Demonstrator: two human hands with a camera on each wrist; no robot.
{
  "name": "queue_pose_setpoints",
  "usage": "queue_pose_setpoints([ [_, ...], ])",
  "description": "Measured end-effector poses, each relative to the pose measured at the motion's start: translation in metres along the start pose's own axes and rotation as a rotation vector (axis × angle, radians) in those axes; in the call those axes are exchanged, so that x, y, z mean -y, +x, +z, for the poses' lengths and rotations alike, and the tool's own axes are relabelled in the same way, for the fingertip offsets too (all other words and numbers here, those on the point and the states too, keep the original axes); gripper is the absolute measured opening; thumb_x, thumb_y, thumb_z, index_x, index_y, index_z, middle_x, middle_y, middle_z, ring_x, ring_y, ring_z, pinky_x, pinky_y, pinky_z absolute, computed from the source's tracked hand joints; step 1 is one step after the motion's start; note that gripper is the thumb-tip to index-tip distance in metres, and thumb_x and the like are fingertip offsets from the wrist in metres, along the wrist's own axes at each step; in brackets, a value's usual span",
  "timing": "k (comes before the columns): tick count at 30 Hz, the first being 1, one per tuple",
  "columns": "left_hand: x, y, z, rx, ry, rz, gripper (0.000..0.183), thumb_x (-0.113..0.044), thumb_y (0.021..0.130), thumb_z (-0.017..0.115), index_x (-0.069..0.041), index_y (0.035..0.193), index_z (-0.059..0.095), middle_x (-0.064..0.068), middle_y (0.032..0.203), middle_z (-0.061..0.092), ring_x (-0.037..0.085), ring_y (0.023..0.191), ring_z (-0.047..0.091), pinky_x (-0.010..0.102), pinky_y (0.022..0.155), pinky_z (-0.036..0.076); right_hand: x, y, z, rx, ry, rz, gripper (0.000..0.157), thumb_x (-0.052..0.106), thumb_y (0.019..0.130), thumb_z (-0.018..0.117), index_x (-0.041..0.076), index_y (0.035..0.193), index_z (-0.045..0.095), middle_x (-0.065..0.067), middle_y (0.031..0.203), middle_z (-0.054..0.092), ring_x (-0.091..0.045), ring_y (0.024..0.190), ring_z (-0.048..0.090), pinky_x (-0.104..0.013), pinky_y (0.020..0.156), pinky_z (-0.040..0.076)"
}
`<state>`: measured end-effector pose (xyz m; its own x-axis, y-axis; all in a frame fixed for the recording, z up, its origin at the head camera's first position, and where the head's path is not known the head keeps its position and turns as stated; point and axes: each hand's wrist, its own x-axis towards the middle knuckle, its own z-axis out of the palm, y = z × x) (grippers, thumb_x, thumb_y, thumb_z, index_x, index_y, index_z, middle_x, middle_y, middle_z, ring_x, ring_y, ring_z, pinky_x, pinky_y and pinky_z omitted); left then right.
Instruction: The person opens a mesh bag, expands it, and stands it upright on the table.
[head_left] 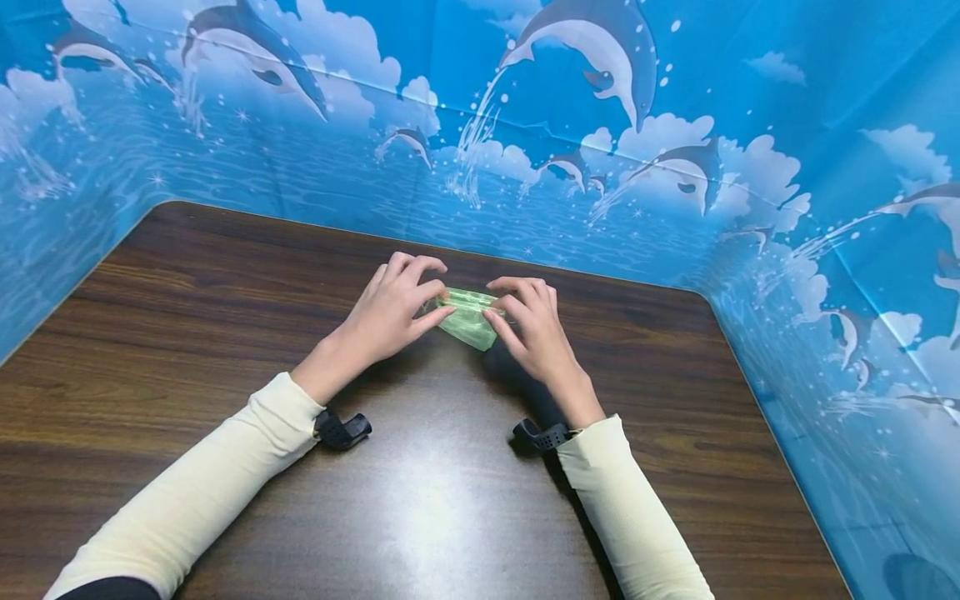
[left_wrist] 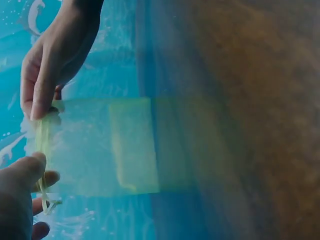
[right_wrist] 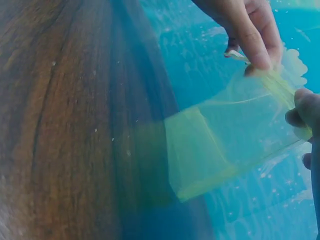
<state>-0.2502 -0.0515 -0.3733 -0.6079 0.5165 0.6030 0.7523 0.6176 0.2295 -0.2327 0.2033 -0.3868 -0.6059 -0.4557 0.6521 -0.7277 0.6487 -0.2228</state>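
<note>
A sheer yellow-green drawstring pouch (head_left: 471,323) is stretched between both hands above the table's far half. My left hand (head_left: 393,310) pinches one end of its gathered top edge between thumb and finger. At the other end of that edge, my right hand (head_left: 531,323) pinches it the same way. In the left wrist view the pouch (left_wrist: 95,150) hangs flat and see-through, a denser folded band at its bottom. Its thin ribbon (left_wrist: 47,202) loops out beside the left fingers. The right wrist view has the pouch (right_wrist: 215,135) tilted, both hands along its top.
Dark wood-grain table (head_left: 187,333) lies under the arms, with light glare at its near middle. A blue curtain (head_left: 360,183) printed with dolphins and clouds hangs behind and along the sides. Black straps (head_left: 341,431) stick out beneath both cream sleeves (head_left: 195,483).
</note>
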Motion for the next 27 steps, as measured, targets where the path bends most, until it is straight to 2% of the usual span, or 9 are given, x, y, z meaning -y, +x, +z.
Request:
queue_pose_setpoints([
  [6, -0.001, 0.002, -0.007, 0.034, -0.088, -0.018, 0.015, -0.029, 0.101, 0.071, -0.014, 0.097, 0.072, 0.012, 0.137, 0.060, 0.036, 0.120, 0.051, 0.052, 0.096, 0.048, 0.002, 0.002, -0.001, -0.009, 0.039, 0.011, 0.010, 0.017, 0.103, 0.066, 0.011, 0.096, 0.068, -0.009, 0.131, 0.065, -0.029, 0.116, 0.055, -0.054, 0.101, 0.035],
  [9, -0.003, 0.003, -0.006, 0.047, -0.165, -0.039, 0.012, -0.025, 0.104, 0.067, -0.014, 0.100, 0.070, 0.012, 0.140, 0.057, 0.034, 0.122, 0.049, 0.049, 0.090, 0.051, 0.000, 0.001, -0.001, -0.028, 0.089, 0.036, 0.008, 0.015, 0.103, 0.065, 0.008, 0.107, 0.067, -0.010, 0.137, 0.063, -0.030, 0.118, 0.054, -0.051, 0.098, 0.036],
  [13, -0.003, 0.003, -0.004, 0.037, -0.216, -0.068, 0.010, -0.021, 0.106, 0.063, -0.012, 0.103, 0.069, 0.011, 0.140, 0.057, 0.032, 0.122, 0.048, 0.046, 0.081, 0.053, -0.006, -0.004, 0.003, -0.042, 0.201, 0.078, 0.029, 0.014, 0.106, 0.057, 0.005, 0.133, 0.056, -0.012, 0.147, 0.055, -0.031, 0.128, 0.050, -0.051, 0.101, 0.037],
  [16, -0.002, 0.003, -0.003, 0.012, -0.229, -0.080, 0.011, -0.019, 0.106, 0.062, -0.011, 0.104, 0.069, 0.011, 0.140, 0.058, 0.032, 0.122, 0.049, 0.047, 0.080, 0.052, -0.014, -0.013, 0.010, -0.025, 0.333, 0.148, 0.042, 0.009, 0.103, 0.053, 0.005, 0.145, 0.047, -0.013, 0.149, 0.053, -0.033, 0.127, 0.050, -0.054, 0.106, 0.039],
  [21, -0.001, 0.003, -0.004, -0.076, -0.267, -0.101, 0.014, -0.018, 0.107, 0.061, -0.007, 0.106, 0.069, 0.012, 0.138, 0.058, 0.032, 0.119, 0.051, 0.044, 0.080, 0.050, -0.024, -0.027, 0.019, 0.093, 0.519, 0.342, 0.065, 0.002, 0.097, 0.062, 0.008, 0.154, 0.030, -0.015, 0.151, 0.044, -0.033, 0.121, 0.052, -0.055, 0.107, 0.042],
  [24, -0.001, 0.004, -0.008, -0.146, -0.321, -0.125, 0.014, -0.016, 0.107, 0.060, -0.005, 0.106, 0.069, 0.014, 0.137, 0.058, 0.032, 0.114, 0.052, 0.041, 0.081, 0.047, -0.023, -0.029, 0.022, 0.218, 0.521, 0.392, 0.070, 0.011, 0.097, 0.070, 0.013, 0.155, 0.031, -0.012, 0.148, 0.048, -0.030, 0.120, 0.056, -0.054, 0.108, 0.043],
  [27, -0.001, 0.005, -0.011, -0.182, -0.384, -0.151, 0.014, -0.014, 0.108, 0.058, -0.004, 0.105, 0.068, 0.015, 0.137, 0.058, 0.031, 0.111, 0.052, 0.038, 0.079, 0.046, -0.019, -0.027, 0.024, 0.336, 0.468, 0.388, 0.061, 0.022, 0.098, 0.074, 0.017, 0.151, 0.044, -0.006, 0.130, 0.063, -0.023, 0.111, 0.062, -0.048, 0.103, 0.048],
])
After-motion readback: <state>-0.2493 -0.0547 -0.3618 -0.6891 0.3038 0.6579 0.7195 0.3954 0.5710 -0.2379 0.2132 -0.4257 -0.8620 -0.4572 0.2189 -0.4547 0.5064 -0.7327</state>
